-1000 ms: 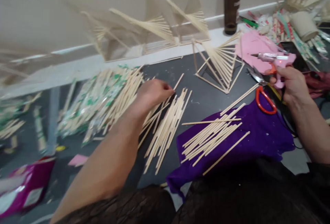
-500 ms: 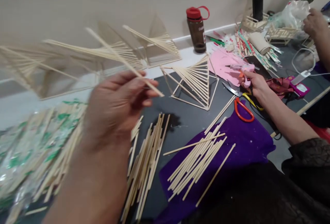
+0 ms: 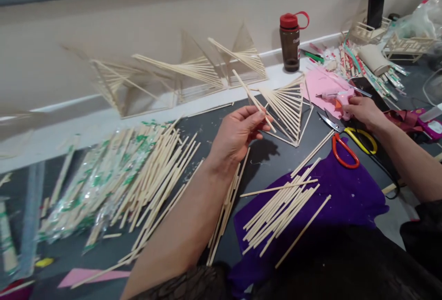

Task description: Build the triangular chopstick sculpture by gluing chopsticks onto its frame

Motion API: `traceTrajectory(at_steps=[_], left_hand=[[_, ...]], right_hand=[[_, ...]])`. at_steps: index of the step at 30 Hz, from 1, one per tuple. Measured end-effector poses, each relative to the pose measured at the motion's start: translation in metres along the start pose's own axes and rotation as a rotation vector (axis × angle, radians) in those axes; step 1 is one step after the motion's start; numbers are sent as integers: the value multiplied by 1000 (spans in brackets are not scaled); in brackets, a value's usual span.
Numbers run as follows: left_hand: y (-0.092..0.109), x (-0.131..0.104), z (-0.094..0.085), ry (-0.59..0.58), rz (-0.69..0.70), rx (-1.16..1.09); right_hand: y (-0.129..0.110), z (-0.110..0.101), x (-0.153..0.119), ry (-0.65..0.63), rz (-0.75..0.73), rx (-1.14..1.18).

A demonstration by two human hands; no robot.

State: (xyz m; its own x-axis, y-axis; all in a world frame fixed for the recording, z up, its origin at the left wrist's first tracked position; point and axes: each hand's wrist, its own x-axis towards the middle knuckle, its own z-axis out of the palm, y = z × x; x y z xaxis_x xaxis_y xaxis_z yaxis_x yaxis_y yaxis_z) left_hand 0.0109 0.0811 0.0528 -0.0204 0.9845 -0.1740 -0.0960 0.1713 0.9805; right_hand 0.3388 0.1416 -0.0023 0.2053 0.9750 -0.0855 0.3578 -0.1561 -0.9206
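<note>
Head view: While the right hand point(image 3: 364, 108) grasps a pink glue gun point(image 3: 341, 102) on the right side of the worktop point(image 3: 207, 132), the left hand point(image 3: 238, 129) holds up a thin wooden stick point(image 3: 247, 90) near the middle.
Left grip: thumb and fingertips are pinched together on the stick, nearer its lower end; the stick slants, its upper end leaning towards the wall.
Right grip: fingers are closed round the glue gun's handle, the nozzle pointing left beside the pink sheet point(image 3: 316, 81).
Stick frame point(image 3: 281, 108): it sits on the worktop just beyond the left hand, a fan of sticks already spread across it; this piece looks well advanced. The held stick overlaps its left part in view; whether they touch cannot be told, and no join shows.
Wall row point(image 3: 196, 72): at least three similar fanned pieces stand along the wall and look complete, though the leftmost is blurred.
Purple cloth point(image 3: 348, 198): a loose bunch point(image 3: 281, 212) lies on it, unjoined, with scissors point(image 3: 341, 130) at its upper edge.
Forearm bunch point(image 3: 229, 203): more loose sticks lie partly hidden by the left forearm.
Left supply: bare sticks point(image 3: 159, 166) lie beside wrapped ones point(image 3: 96, 185), so plenty of material remains unused.
</note>
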Motion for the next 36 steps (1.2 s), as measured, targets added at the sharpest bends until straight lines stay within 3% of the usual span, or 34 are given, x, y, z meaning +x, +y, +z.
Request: traceTrajectory(at_steps=[8, 10, 13, 15, 20, 26, 32, 36], left_hand=[[-8, -8, 2, -3, -67, 12], [-7, -10, 1, -2, -73, 19], [-7, -14, 2, 0, -63, 49], [-8, -18, 3, -8, -45, 87], [-16, -31, -8, 12, -1, 312], [-31, -48, -36, -63, 58, 844], [-38, -54, -39, -43, 132, 1141], [-38, -54, -36, -71, 164, 1184]], right_hand=[[-18, 3, -26, 9, -265, -973], [-28, 5, -40, 42, -356, -1105], [-45, 7, -61, 68, -494, -1071], [-55, 9, -74, -7, -574, -960], [-64, 21, -97, -414, -715, -669], [-56, 34, -124, -831, -804, -673], [-40, 47, -139, -906, -956, -759], [-40, 47, -136, -862, -919, -775]])
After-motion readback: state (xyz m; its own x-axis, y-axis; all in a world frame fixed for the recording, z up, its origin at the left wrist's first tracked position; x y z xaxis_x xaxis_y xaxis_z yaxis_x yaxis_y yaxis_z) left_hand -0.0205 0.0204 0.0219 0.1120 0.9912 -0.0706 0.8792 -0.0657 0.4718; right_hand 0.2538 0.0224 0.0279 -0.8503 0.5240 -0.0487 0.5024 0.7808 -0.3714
